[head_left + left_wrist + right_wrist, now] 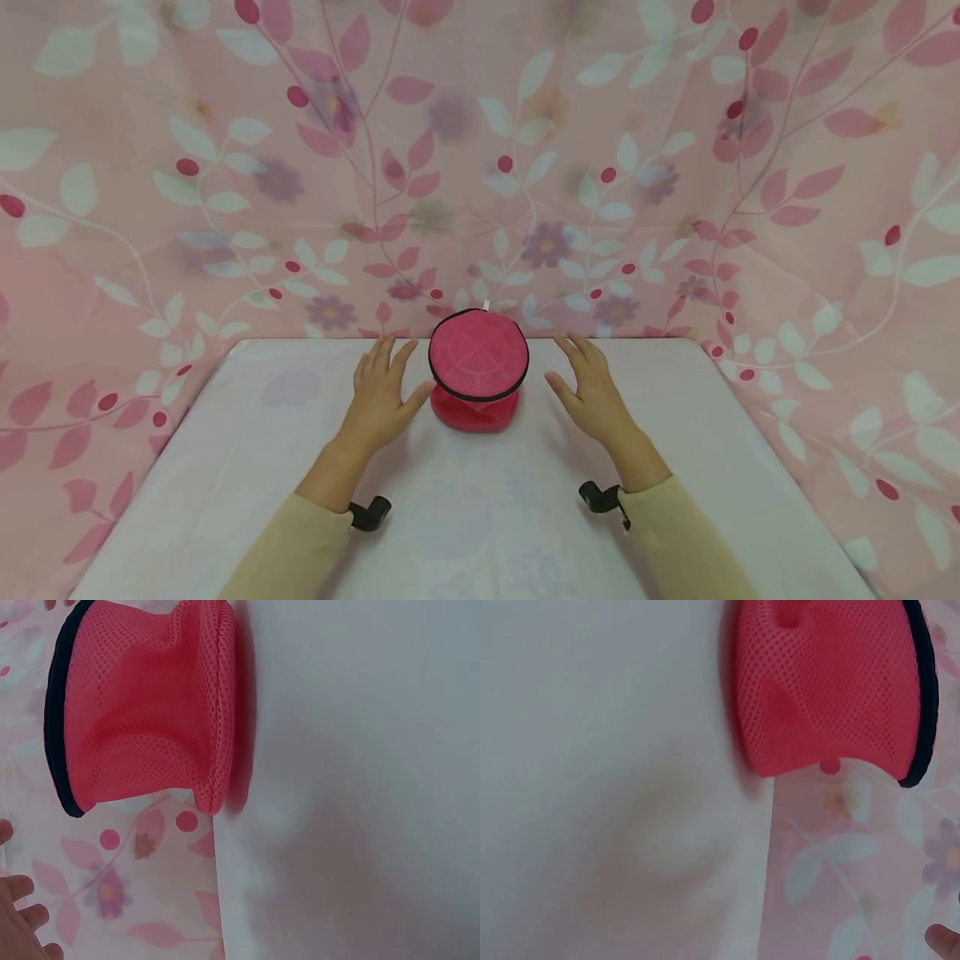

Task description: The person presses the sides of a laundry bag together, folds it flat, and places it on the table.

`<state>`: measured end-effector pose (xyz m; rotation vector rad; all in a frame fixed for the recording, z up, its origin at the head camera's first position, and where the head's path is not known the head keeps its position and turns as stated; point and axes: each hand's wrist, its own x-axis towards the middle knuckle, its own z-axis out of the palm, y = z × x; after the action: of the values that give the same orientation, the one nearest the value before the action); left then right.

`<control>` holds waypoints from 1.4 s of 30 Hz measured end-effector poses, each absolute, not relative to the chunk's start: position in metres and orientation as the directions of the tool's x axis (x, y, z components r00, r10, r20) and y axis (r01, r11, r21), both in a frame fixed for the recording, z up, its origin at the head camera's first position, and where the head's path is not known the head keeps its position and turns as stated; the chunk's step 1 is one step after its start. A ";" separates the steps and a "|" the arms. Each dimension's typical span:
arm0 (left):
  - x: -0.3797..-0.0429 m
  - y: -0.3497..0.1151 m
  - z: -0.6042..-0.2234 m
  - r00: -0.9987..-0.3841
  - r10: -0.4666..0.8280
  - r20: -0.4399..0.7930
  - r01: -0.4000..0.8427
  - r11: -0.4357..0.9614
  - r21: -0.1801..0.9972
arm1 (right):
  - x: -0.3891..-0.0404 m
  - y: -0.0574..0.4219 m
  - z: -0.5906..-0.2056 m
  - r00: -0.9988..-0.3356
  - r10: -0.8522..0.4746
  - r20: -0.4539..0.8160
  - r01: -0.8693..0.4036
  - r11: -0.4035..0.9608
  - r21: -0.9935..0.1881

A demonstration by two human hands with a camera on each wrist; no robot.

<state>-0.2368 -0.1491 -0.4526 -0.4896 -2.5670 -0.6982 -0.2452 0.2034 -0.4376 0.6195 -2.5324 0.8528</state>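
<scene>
A pink mesh wash bag (478, 354) stands upright at the far middle of the table, its round top edged with a black band. In the left wrist view the mesh side of the bag (142, 705) is creased and pinched inward. My left hand (378, 404) is just left of it, fingers spread and thumb tip close to the bag. To its right, with a wider gap, my right hand (592, 396) has its fingers extended and holds nothing. A few left fingertips (34, 915) show at the left wrist view's edge; one right fingertip (945, 941) appears in the other wrist view.
A white cloth covers the table (465, 517). Behind and at both sides hangs a pink curtain (465, 167) with leaves and flowers, meeting the table's back edge just behind the bag. Black wrist cameras (371, 514) sit at both sleeve cuffs.
</scene>
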 end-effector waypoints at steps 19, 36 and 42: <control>-0.252 -0.124 -0.459 -0.880 0.132 0.456 0.406 0.708 0.578 | -0.260 0.169 -0.443 -0.847 -0.238 0.475 -0.508 0.627 -0.591; -0.270 -0.114 -0.470 -0.929 0.069 0.364 0.346 0.512 0.786 | -0.272 0.153 -0.459 -0.910 -0.202 0.362 -0.414 0.493 -0.765; -0.272 -0.113 -0.474 -0.913 0.081 0.399 0.393 0.428 0.814 | -0.273 0.149 -0.463 -0.911 -0.193 0.365 -0.412 0.493 -0.766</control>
<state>-0.2723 -0.1133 -0.4741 -0.4100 -2.3862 -1.4800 -0.2732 0.1486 -0.4632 0.5173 -2.5077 1.3806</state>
